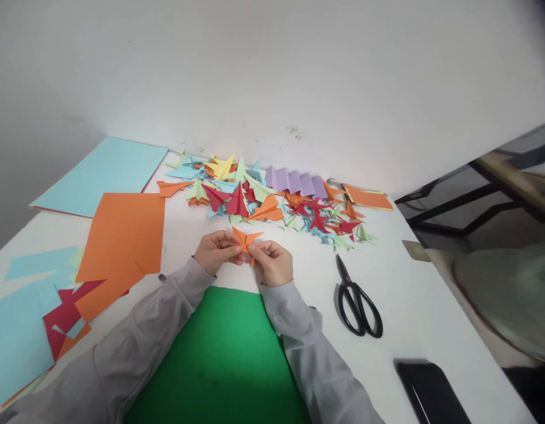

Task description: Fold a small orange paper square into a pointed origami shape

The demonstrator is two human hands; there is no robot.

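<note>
Between my two hands is a small folded orange paper star [245,240] with pointed tips. My left hand [219,249] pinches its left side, thumb and fingertips closed on the paper. On the other side, my right hand [273,260] grips the lower right part, its thumb lying over the folds. Both hands are above the white table, just beyond a green mat [219,353]. Behind them lies a long heap of folded paper pieces, with a red one [238,201], a yellow star [221,168] and an orange paper plane [267,209] among them.
Black-handled scissors [358,303] lie to the right, points away from me. A black phone-like object [431,391] is at the front right. Orange sheets [126,229], blue sheets [107,171] and red scraps [72,309] cover the left. Pleated purple paper [294,181] stands near the wall.
</note>
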